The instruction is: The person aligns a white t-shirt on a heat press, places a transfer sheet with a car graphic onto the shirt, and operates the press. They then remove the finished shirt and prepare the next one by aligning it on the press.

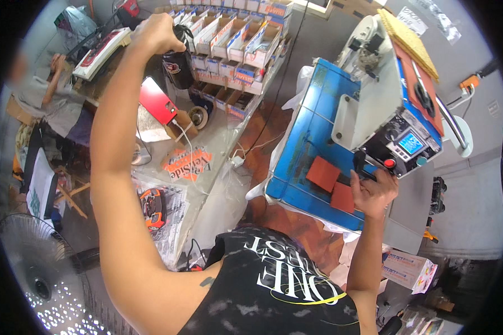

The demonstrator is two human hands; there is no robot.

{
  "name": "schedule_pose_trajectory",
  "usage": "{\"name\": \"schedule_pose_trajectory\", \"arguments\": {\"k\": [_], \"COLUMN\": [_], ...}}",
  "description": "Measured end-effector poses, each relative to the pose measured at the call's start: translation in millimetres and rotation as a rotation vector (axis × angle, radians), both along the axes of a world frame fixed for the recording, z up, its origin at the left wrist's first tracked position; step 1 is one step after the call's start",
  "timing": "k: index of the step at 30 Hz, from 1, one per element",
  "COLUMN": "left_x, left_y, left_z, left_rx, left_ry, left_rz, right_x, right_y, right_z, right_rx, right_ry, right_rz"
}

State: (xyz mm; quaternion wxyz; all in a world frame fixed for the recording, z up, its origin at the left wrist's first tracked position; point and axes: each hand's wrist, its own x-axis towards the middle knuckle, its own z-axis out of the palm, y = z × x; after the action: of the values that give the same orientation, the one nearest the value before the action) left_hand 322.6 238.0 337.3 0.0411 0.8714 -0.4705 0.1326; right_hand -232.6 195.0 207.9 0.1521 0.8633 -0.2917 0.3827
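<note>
Raised at the upper left, my left hand [157, 34] is closed on the top of a black cloth item [178, 68] with a small printed emblem. The item hangs down beside the cardboard bins; its exact kind is unclear. On the right, my right hand [376, 193] is curled around the black handle [364, 166] of a heat press machine [383, 134]. The machine has a lit blue display and a red button, and stands on a blue table [296, 167]. Two reddish-brown square pads [323, 173] lie on the table just left of my right hand.
Shelved cardboard bins [235, 42] stand at the back. A red phone-like device [158, 101] with a white cable and an orange-black tool [152, 209] lie on the left bench. A fan [42, 287] is at lower left; another person [67, 106] sits far left.
</note>
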Motion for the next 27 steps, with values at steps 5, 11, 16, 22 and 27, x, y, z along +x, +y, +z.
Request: {"name": "schedule_pose_trajectory", "arguments": {"k": [5, 11, 16, 22, 27], "left_x": [-124, -302, -419, -519, -565], "left_y": [102, 137, 113, 112, 133], "left_z": [67, 63, -14, -57, -44], "left_rx": [-0.320, -0.220, -0.305, -0.318, 0.324], "left_ry": [-0.042, 0.143, 0.495, 0.580, 0.702], "left_rz": [-0.857, -1.462, -1.729, -1.605, -1.156], "right_x": [17, 10, -84, -177, -231], "right_y": [43, 85, 121, 180, 194], "right_z": [28, 49, 33, 0, -13], "right_rx": [0.198, 0.943, 1.656, 1.088, 0.830], "right_ry": [-0.303, -0.066, -0.220, -0.406, -0.412], "right_rz": [0.204, 0.966, 0.951, 0.347, 0.068]}}
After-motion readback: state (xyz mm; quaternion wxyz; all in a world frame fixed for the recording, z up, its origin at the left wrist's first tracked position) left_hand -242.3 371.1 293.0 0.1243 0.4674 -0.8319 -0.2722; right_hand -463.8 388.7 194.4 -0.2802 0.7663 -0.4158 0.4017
